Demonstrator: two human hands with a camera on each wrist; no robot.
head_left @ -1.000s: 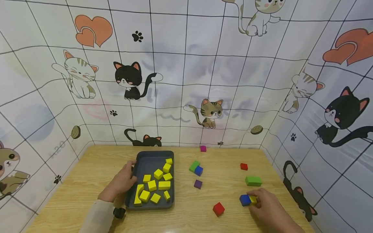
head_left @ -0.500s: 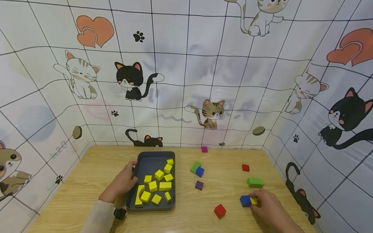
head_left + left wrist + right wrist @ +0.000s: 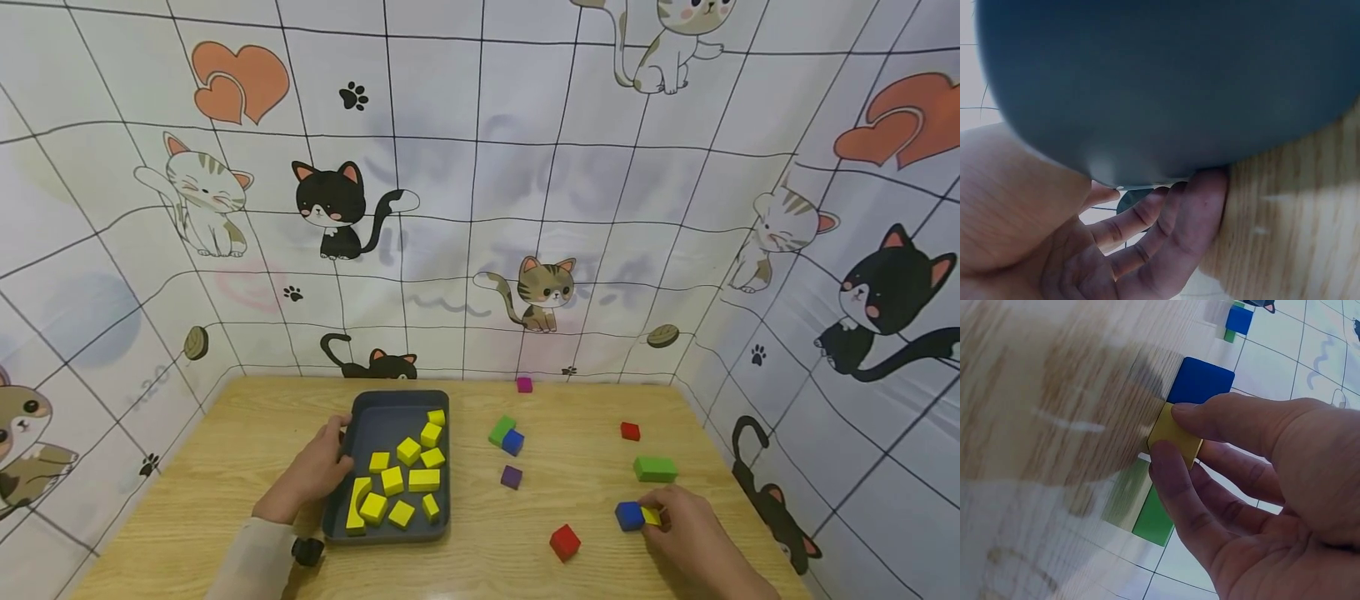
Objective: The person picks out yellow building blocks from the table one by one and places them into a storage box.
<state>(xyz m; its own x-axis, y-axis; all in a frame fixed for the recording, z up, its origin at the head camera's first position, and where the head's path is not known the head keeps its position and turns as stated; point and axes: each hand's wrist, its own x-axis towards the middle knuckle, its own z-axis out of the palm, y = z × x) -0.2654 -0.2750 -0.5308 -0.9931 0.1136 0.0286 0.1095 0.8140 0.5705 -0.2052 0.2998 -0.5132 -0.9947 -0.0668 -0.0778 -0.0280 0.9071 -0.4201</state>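
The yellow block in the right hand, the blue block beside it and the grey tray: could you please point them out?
yellow block [image 3: 1174, 435]: right wrist view, its top face between the fingertips.
blue block [image 3: 1200, 380]: right wrist view, middle of its top face.
grey tray [image 3: 378, 427]: head view, bare floor near the far end.

Two bare hands, no gloves, no rings seen. Left hand: forearm in pale cream long sleeve, loose, soft fabric, cuff at wrist. Small black round device at left wrist, beside sleeve. Right hand: wrist and forearm bare, short plain fingernails on fingers.
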